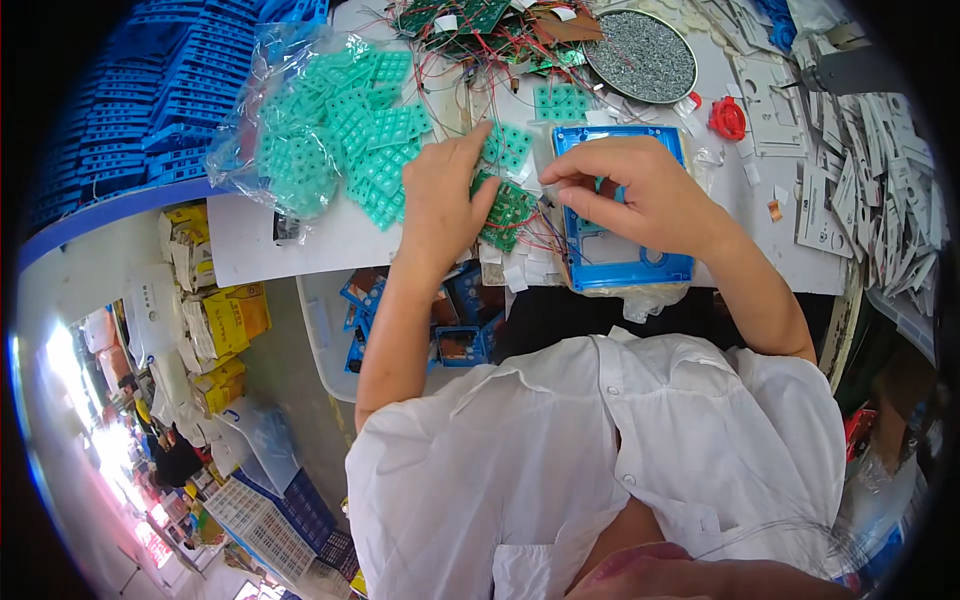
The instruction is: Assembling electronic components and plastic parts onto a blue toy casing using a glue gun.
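Note:
My left hand (440, 205) is open, forefinger and thumb stretched apart. It lies beside a mint-green rubber keypad (508, 147) and a green circuit board (508, 210) with thin red wires. The thumb tip is at the board's upper left edge. Over a blue plastic housing (632, 272) hovers my right hand (650, 190), its fingers curved and the thumb a little apart from them. Nothing shows between its fingertips. Some mint-green rubber, partly hidden by this hand, shows inside the housing. Another keypad (562, 102) lies just beyond the housing.
A clear bag (290, 130) spills mint-green keypads at left, near stacked blue housings (180, 80). Wired boards (480, 20) and a round tray of small metal parts (640, 55) lie at the back. White panels (885, 180) heap up right; a bin (325, 330) sits below the table edge.

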Available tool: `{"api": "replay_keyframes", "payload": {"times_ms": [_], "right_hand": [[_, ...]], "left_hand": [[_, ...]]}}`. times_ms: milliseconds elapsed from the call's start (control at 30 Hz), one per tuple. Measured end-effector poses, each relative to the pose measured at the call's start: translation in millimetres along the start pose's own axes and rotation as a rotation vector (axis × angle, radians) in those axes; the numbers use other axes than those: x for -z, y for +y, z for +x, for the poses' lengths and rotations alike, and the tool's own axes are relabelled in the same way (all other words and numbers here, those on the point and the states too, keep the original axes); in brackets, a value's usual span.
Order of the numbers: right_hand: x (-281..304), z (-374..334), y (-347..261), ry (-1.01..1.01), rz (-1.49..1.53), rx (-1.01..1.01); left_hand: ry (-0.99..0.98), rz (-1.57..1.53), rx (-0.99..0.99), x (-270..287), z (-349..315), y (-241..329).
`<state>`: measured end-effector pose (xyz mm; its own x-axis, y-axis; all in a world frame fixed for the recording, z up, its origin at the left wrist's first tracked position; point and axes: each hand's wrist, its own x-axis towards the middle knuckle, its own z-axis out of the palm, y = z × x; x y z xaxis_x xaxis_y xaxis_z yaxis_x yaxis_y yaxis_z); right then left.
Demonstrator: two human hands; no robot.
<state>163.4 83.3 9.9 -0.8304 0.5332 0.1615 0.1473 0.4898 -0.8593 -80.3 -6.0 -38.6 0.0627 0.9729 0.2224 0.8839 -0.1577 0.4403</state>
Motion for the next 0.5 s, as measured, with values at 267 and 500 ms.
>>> {"api": "replay_keyframes", "payload": {"times_ms": [267,500], "right_hand": [[9.5,-18.3,10.1,0.052,0.046,-0.048],[-6.8,-4.1,-20.0,0.142,0.346,-0.137]], "left_hand": [[0.017,-0.408,0.120,21.4,-7.9,12.5],[0.328,-0.757,0.101,61.6,-26.3,44.3]]}}
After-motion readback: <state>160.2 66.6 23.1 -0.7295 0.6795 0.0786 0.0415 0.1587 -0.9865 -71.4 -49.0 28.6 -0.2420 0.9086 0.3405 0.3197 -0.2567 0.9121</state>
